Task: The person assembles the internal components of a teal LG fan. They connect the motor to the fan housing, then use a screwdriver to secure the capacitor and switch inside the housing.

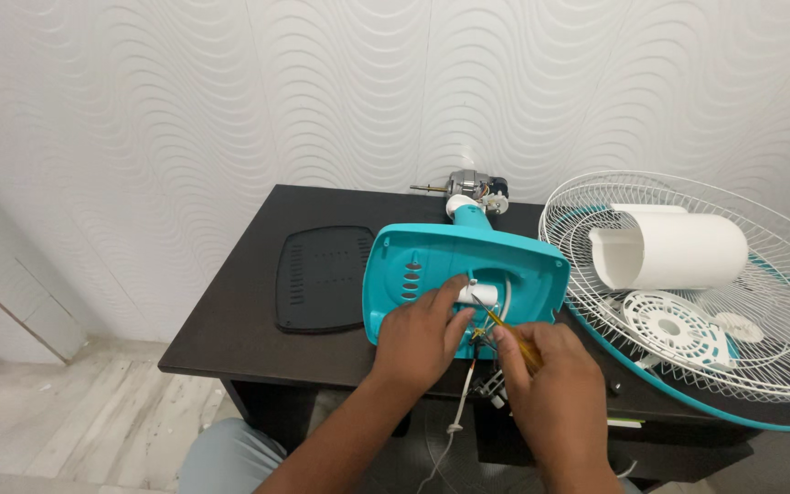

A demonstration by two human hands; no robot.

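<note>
A turquoise fan base [450,265] lies upside down on a dark table [249,320], its neck leading back to a bare motor [473,189]. My left hand [418,334] rests on the base's near edge, its fingers on a small white cylindrical part [479,294] inside the opening. My right hand [541,361] grips a screwdriver with a yellow handle [514,334], whose tip points into the same opening beside the white part. Thin wires and a white cord [461,402] hang down from the base between my hands.
A black cover plate [322,277] lies flat to the left of the base. To the right a white wire fan guard [761,302] holds a white cylindrical housing [674,250] and a white perforated disc [674,327]. A wavy white wall stands behind the table.
</note>
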